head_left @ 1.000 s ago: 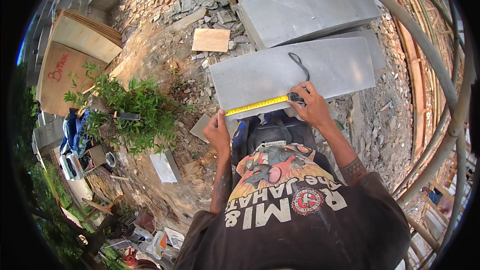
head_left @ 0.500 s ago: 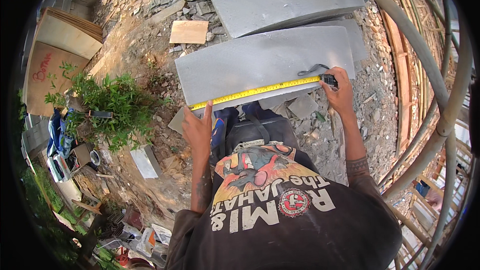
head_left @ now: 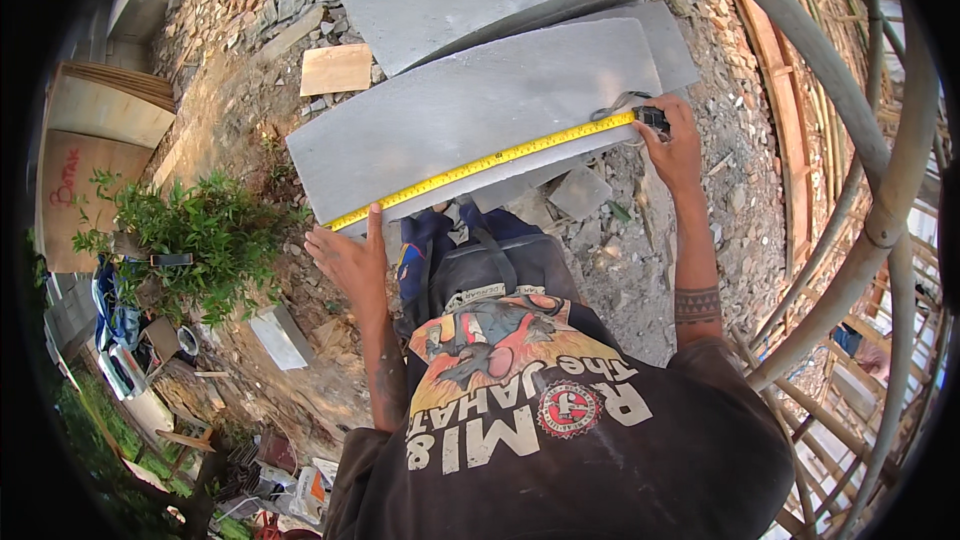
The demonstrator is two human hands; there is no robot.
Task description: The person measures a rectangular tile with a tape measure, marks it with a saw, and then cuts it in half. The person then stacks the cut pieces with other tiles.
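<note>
A yellow tape measure point(head_left: 480, 169) lies stretched along the near edge of a long grey block point(head_left: 470, 105). Its dark case, with a strap loop lying on the block, is in my right hand point(head_left: 676, 150), which is closed around it near the block's right end. At the left end, the fingertips of my left hand point(head_left: 352, 262) press the tape's tip at the block's corner. The left thumb stands apart from the fingers, stretched over the near edge. How the tip is held under the fingers is partly hidden.
More large grey blocks point(head_left: 500, 0) lie beyond the measured one. A small board point(head_left: 336, 69) rests on rubble, and a leafy plant point(head_left: 195, 245) stands at left. Curved poles point(head_left: 885, 190) rise close on my right. A smaller grey block point(head_left: 281, 337) sits lower left.
The grey blocks and my hands now appear further left and slightly higher in the view. More tape shows between my hands, and the left hand's fingers are spread wider from the thumb.
</note>
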